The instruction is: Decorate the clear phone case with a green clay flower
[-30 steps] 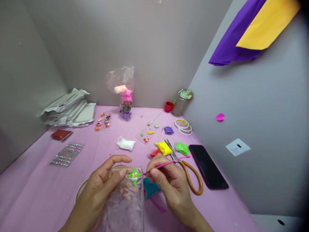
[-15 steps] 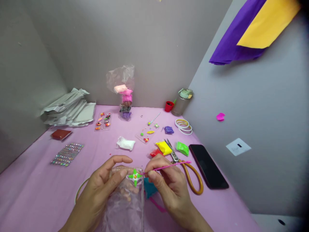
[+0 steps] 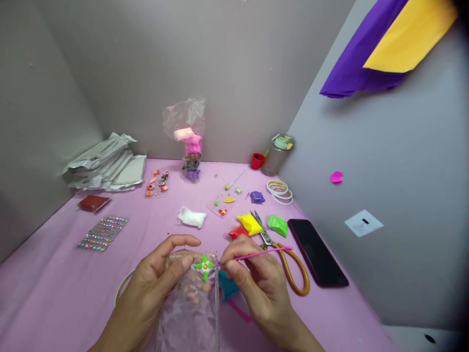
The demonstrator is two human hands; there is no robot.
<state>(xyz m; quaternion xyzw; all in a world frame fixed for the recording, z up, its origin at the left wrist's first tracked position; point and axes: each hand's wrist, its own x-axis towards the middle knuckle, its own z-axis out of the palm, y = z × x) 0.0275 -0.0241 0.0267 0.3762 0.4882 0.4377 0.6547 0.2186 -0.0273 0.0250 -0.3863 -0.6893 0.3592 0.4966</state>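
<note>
My left hand grips a clear plastic sheet that carries a small green and white clay star with an orange centre; the thumb lies beside the star. My right hand pinches a thin pink stick, whose tip touches the star's right side. A blue clay packet lies on the table under the right hand's fingers.
On the pink table lie yellow clay, green clay, red clay, a white clay packet, scissors, a black phone, tape rings, a gem sticker sheet, a bag of clay packets, a bottle and stacked papers.
The pink stick's far end has dropped a little, so it lies flatter. Its tip stays at the star. My left hand has hardly moved.
</note>
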